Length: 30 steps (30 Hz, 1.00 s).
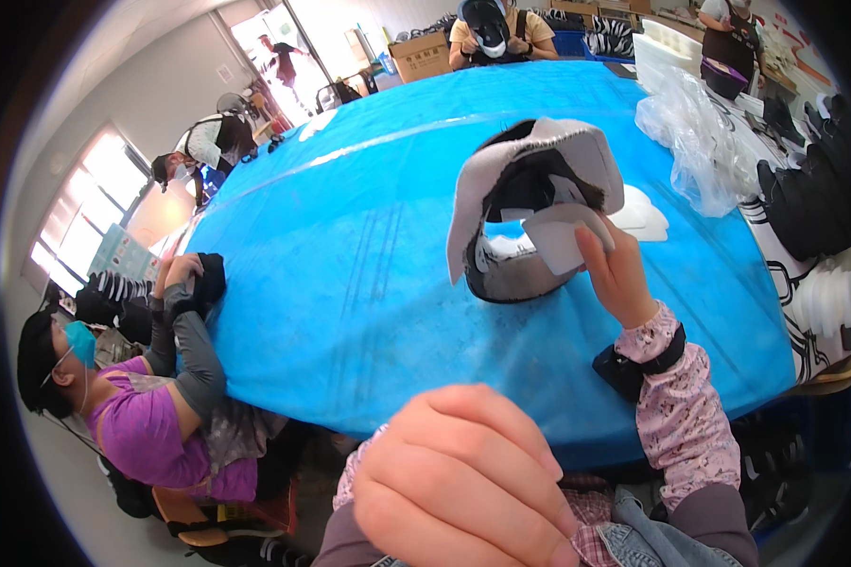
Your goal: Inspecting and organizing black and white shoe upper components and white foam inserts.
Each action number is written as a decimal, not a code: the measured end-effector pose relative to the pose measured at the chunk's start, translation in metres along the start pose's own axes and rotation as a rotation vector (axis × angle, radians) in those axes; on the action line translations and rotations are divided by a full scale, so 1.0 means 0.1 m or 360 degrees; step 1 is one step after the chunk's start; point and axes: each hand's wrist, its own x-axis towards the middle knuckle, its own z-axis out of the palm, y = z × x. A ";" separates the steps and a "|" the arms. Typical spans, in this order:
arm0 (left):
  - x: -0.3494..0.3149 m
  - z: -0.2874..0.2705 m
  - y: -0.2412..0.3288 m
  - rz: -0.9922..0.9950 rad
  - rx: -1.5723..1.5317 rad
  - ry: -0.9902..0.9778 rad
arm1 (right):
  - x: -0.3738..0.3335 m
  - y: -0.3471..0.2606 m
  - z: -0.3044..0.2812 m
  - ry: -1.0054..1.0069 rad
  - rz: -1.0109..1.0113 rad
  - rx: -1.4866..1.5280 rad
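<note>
My right hand (619, 274) pinches a thin white curved sheet (551, 241) between thumb and fingers. Just behind it a black cap-like piece with a pale grey-white lining (473, 203) stands on the blue-covered table, its hollow side facing me. The sheet overlaps the cap's opening from this angle; I cannot tell whether they touch. Close in front of me, away from the table, is my left hand (468, 482), its fingers curled and closed. Whatever they may hold is hidden. More white sheets (641, 215) lie beyond my right hand.
A blue cover (350, 283) spans the table. Clear plastic bags (695, 142) lie at the right, beside black caps (813, 198) and white stacked pieces (827, 307). A co-worker (161, 406) sits at the left edge; another (506, 38) holds a cap at the far side.
</note>
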 end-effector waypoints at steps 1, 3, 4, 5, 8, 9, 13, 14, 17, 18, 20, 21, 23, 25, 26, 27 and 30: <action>0.04 -0.03 0.00 -0.0021 0.0036 0.0011 | 0.01 0.03 0.01 -0.0013 0.0023 -0.0010; 0.13 -0.07 -0.20 0.0265 -0.0018 -0.0057 | 0.03 0.03 0.08 -0.0007 -0.0023 0.0028; 0.16 -0.05 -0.30 0.0567 -0.0089 -0.0146 | 0.03 0.04 0.07 -0.0019 -0.0016 0.0022; 0.20 0.03 -0.28 0.0477 -0.0180 -0.0001 | 0.03 0.05 0.08 -0.0002 -0.0017 0.0012; 0.63 -0.17 0.03 0.0259 0.0072 -0.0916 | 0.01 0.05 0.09 -0.0023 0.0010 -0.0028; 0.40 0.02 -0.12 0.0054 -0.0410 -0.0344 | 0.00 0.08 0.08 -0.0029 0.0079 -0.0106; 0.18 0.71 -0.25 0.0265 -0.0353 0.0740 | -0.06 0.08 0.07 -0.0013 -0.0008 -0.0032; 0.18 0.67 -0.23 0.0276 -0.0304 0.0625 | -0.06 0.10 0.06 -0.0037 -0.0008 -0.0022; 0.17 0.49 -0.19 0.0292 -0.0167 0.0276 | -0.06 0.11 0.07 -0.0017 -0.0087 -0.0024; 0.17 0.42 -0.19 0.0295 -0.0122 0.0154 | -0.06 0.10 0.11 -0.0033 -0.0088 -0.0014; 0.29 0.42 -0.32 0.0492 -0.0069 0.0124 | -0.04 0.08 0.08 -0.0048 -0.0003 -0.0029; 0.34 0.44 -0.36 0.0689 -0.0025 0.0091 | -0.03 0.08 0.06 -0.0044 -0.0002 -0.0033; 0.32 0.44 -0.41 0.0711 -0.0071 0.0127 | -0.02 0.14 0.08 -0.0058 -0.0003 -0.0066; 0.32 0.47 -0.45 0.0722 -0.0124 0.0157 | 0.00 0.15 0.07 -0.0045 -0.0006 -0.0060; 0.33 0.51 -0.46 0.0763 -0.0177 0.0258 | 0.00 0.14 0.09 -0.0047 -0.0016 -0.0046; 0.33 0.54 -0.47 0.0803 -0.0232 0.0359 | -0.01 0.15 0.11 -0.0027 -0.0005 -0.0049; 0.25 0.42 -0.27 0.0307 -0.0240 -0.0023 | -0.01 0.17 0.09 0.0000 0.0024 -0.0197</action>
